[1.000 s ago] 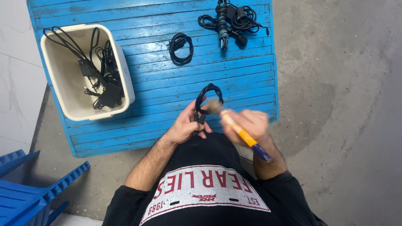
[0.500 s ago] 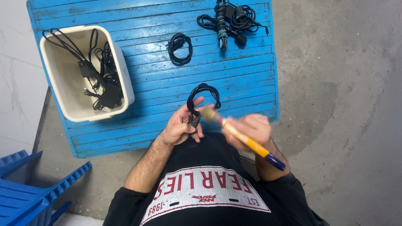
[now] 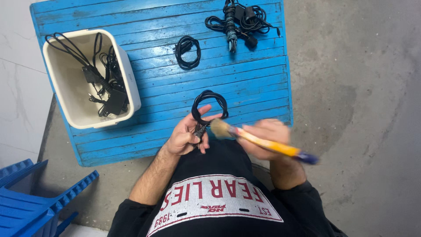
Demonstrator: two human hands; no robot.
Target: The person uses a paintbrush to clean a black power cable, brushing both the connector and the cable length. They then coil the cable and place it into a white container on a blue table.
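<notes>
Nearest the camera is the person's black printed shirt, with both forearms reaching forward over it. The left hand is curled around the bunched end of a small coiled black cable, thumb and fingers pinching it together near the plug, while the loop of the coil stands out beyond the fingers over the near edge of the blue slatted wooden table. The right hand, blurred, is wrapped in a fist around the yellow handle of a paintbrush with a dark blue tip; its pale bristles lie just beside the left hand's fingers, at the cable's gathered end.

To the left, at the picture's lower corner, the arm and slats of a blue plastic chair show above the grey concrete floor.

Farther out on the table, to the left, stands a cream rectangular plastic tub holding a tangle of black leads and adapters. Past the held cable, near the middle, lies a second small black coiled cable on its own. At the far edge sits a looser heap of black cables with plugs and adapters.
</notes>
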